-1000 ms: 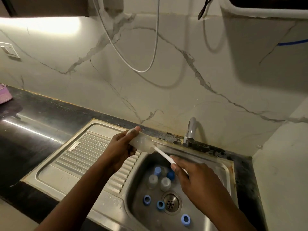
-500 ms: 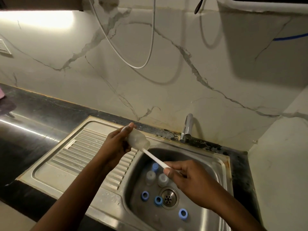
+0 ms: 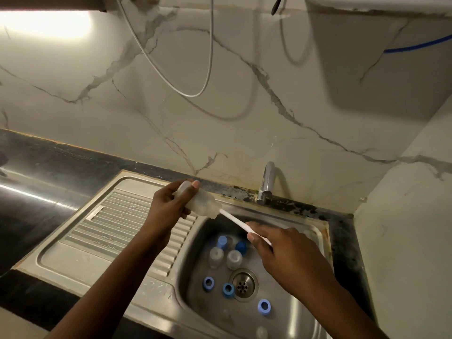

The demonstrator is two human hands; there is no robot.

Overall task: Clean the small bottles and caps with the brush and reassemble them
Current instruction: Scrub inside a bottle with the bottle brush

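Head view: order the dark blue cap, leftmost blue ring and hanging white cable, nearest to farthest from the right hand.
1. Dark blue cap, just left of the right hand.
2. Leftmost blue ring, sink floor, further left.
3. White cable, up the wall.

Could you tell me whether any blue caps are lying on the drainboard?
No, the blue caps all lie inside the sink basin.

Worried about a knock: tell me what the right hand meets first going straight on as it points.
Probably the bottle in the left hand: the right hand points along the brush handle toward its mouth. Depth unclear.
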